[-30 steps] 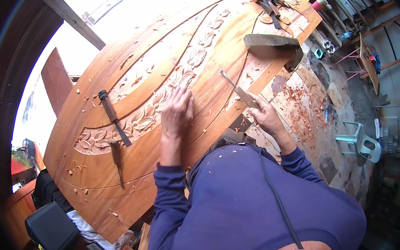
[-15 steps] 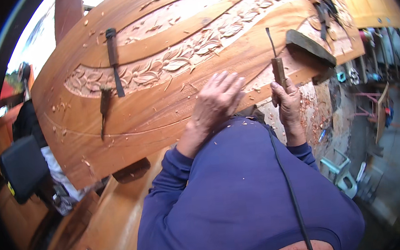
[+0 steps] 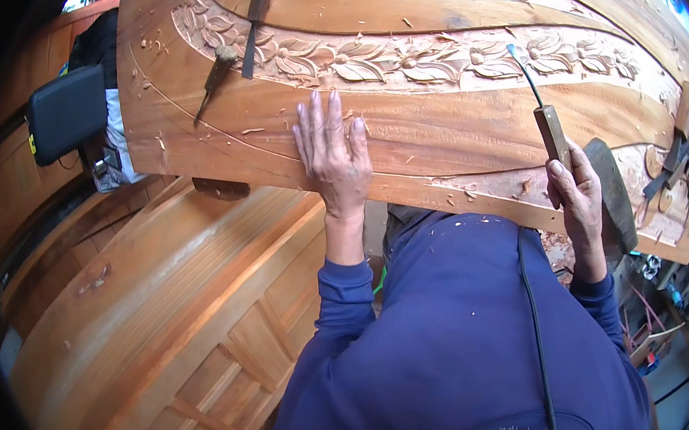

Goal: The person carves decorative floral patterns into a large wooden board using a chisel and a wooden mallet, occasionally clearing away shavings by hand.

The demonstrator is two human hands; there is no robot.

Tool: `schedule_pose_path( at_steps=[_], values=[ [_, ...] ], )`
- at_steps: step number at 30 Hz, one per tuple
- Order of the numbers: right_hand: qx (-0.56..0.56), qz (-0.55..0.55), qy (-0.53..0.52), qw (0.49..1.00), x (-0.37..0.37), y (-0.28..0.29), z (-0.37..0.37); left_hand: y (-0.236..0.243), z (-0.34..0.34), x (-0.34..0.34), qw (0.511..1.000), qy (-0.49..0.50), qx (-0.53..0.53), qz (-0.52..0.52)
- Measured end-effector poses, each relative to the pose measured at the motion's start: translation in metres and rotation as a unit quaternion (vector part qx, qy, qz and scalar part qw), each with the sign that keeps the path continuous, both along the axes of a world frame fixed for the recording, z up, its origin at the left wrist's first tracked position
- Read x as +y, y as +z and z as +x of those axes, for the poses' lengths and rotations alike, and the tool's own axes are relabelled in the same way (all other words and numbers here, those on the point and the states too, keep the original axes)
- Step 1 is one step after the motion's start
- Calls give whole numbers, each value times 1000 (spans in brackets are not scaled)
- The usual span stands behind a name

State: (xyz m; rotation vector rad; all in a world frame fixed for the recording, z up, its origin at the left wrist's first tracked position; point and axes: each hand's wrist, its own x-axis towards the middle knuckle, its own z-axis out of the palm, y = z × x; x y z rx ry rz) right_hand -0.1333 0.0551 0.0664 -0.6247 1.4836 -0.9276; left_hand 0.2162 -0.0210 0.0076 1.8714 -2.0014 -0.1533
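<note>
My left hand (image 3: pixel 335 164) lies palm down with its fingers outstretched on the smooth wood near the close edge of a large carved wooden panel (image 3: pixel 435 123). In my right hand (image 3: pixel 579 192) is a bent carving gouge (image 3: pixel 553 133), gripped by its wooden handle. Its thin metal shaft points away from me, with the tip over the band of carved leaves and flowers (image 3: pixel 421 67). Just right of that hand is a dark wooden block (image 3: pixel 612 197), perhaps a mallet. Wood chips are scattered over the carving.
Left of my left hand lie a short tool with a worn handle (image 3: pixel 216 80) and a flat chisel (image 3: pixel 257 26). Several tools (image 3: pixel 686 141) are bunched at the panel's right end. Wooden door panels (image 3: pixel 199 337) lean below left. A black case (image 3: pixel 68 113) stands at far left.
The view has swung, shifting the panel in the picture. My left hand has moved left along the panel with fingers pointing ahead. The gouge stays in my right hand, its tip now over the carved band.
</note>
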Motion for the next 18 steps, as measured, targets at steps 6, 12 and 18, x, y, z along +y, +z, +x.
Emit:
schedule_pose_path(
  at_steps=[6,12,18],
  values=[
    [193,-77,236,949,-49,25,-40,1,37,-125,982,39,-45,-177],
    [258,-193,417,850,-89,25,-58,-43,86,-211,960,-17,-144,-240],
    [267,-208,457,822,-102,7,-84,-15,-24,-117,969,19,32,-243]
  ],
)
